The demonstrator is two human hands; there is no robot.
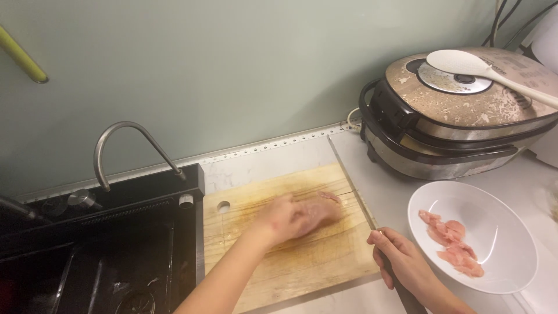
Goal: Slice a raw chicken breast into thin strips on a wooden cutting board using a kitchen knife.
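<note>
1. Two bare hands are working at a pale wooden cutting board [302, 264].
2. Left hand [285, 218], blurred, is lying flat and open on a pink raw chicken piece [324, 204], which is sticking out beyond the fingertips.
3. Right hand [401, 264] is closing around a long steel knife [356, 189], just right of the meat.
4. Pink meat slices [453, 241] are lying in a white round bowl [494, 273].

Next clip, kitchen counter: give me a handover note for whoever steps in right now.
Left hand: flat on the raw chicken piece on the wooden cutting board; the hand is blurred.
Right hand: grip closed on the knife, blade lying along the board's right edge.
Done: several cut slices lie in the white bowl.
Left: the piece under the left hand looks uncut.
</note>
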